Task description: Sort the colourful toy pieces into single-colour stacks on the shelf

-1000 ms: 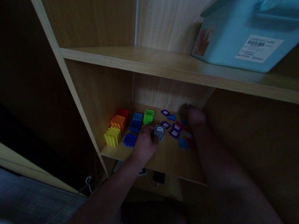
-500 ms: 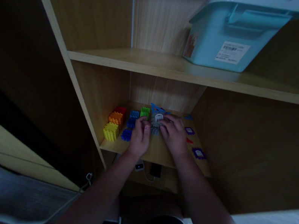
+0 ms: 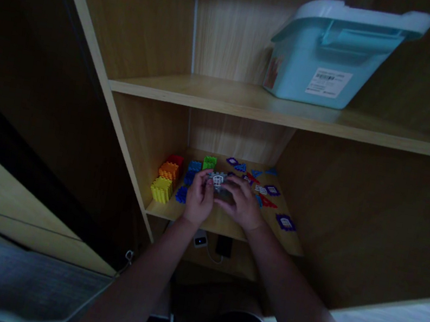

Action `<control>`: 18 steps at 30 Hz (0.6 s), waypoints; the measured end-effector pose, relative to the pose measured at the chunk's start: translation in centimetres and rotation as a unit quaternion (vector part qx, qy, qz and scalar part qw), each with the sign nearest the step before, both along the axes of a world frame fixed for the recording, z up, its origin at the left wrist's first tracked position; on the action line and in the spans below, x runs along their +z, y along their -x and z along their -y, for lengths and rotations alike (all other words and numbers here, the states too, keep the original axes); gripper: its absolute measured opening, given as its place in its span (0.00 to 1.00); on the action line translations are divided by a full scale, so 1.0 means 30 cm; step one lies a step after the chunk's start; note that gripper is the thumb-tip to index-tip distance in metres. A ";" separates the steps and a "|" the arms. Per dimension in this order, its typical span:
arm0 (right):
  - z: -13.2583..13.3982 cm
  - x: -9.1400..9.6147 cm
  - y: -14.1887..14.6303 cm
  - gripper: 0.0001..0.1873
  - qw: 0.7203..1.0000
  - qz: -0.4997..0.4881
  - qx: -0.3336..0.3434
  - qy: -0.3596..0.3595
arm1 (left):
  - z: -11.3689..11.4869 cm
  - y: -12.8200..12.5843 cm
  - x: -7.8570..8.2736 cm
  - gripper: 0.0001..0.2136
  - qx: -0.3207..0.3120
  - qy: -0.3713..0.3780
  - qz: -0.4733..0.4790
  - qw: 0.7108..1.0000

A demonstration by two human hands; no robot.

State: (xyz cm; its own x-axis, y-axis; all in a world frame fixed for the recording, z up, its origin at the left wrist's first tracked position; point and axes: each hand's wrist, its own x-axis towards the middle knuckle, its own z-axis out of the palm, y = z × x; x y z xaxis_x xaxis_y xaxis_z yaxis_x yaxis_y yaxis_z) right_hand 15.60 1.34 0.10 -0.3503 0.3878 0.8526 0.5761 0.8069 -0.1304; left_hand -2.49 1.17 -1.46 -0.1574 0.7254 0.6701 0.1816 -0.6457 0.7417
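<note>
Grey plastic interlocking tiles (image 3: 218, 180), the front one with a white window pattern, are held between my two hands over the lower shelf. My left hand (image 3: 199, 198) grips their left side with the thumb in front. Curled around the right side is my right hand (image 3: 244, 203), its fingertips at the tiles' edge. How many tiles are in the bundle cannot be made out. Just left of my left hand stand stacks of blue tiles (image 3: 192, 171), with a green stack (image 3: 209, 162) behind.
Yellow (image 3: 161, 189), orange (image 3: 168, 171) and red stacks (image 3: 176, 160) line the left wall. Purple window tiles (image 3: 285, 222) and red triangles (image 3: 268, 202) lie scattered to the right. A light-blue lidded bin (image 3: 315, 57) sits on the upper shelf (image 3: 216, 102).
The grey tiles have come down and towards me, with the window pattern now lower between my hands. Loose blue, purple and red pieces behind them have come into view.
</note>
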 end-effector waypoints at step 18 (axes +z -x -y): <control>-0.001 0.000 -0.008 0.24 0.936 -0.252 0.102 0.225 | 0.036 -0.004 0.017 0.13 -0.060 -0.088 -0.153 0.983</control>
State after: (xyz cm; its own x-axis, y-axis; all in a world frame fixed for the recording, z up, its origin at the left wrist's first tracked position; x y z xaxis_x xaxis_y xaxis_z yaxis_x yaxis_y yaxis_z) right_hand 15.83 1.36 0.09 -0.0534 0.7166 0.6954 0.1908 0.6909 -0.6973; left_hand -2.38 0.08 -0.95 0.1507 0.5957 0.7889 0.2928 -0.7891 0.5400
